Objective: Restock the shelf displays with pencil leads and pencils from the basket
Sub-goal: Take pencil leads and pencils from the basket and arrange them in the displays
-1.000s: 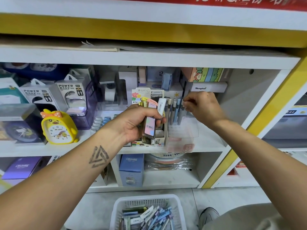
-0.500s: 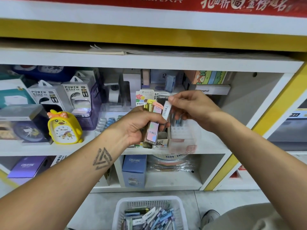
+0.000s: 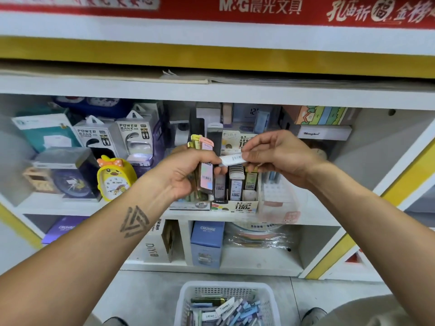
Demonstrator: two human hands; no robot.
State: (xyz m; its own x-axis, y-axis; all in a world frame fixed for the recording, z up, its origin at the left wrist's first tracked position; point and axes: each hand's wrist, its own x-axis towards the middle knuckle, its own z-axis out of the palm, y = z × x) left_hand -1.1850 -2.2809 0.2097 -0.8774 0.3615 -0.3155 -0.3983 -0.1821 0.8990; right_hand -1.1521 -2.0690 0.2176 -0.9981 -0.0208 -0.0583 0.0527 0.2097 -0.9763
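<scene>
Head view, shelf restock. Left hand (image 3: 186, 175) is gripping a bunch of lead packs (image 3: 204, 170) upright, fingers curled round them; pink-topped pack w/ iridescent face is sitting nearest, yellow-green ones are standing behind it. Right hand (image 3: 280, 156) is pinching one white lead tube (image 3: 233, 159) betw. thumb and fingertips, tube lying roughly level, its left end touching or just beside the left hand's fingertips; both are hovering above the display box.

Display box (image 3: 235, 204) (card, front marked "0.7" and "100") is sitting on the middle shelf (image 3: 313, 220), centre. It is holding upright rows of lead packs: a tall black one at left, a row of grey-white ones in the middle, green-labelled ones at right. Just left of it a flatter tray marked "2B" (image 3: 190, 204) is lying partly hidden behind the left hand; contents can't be told. Just right, a clear plastic holder (image 3: 280, 201) is standing w/ blue-grey pencils (image 3: 273, 178) upright inside.

White mesh basket (image 3: 226, 304) is sitting on the floor, near centre, holding a loose pile of pencils and lead packs, mostly blue, lilac and white, plus one dark green-gold pack at the far side.

Far left on the shelf: yellow duck alarm clock (image 3: 115, 177) and power-bank boxes (image 3: 113, 140).
</scene>
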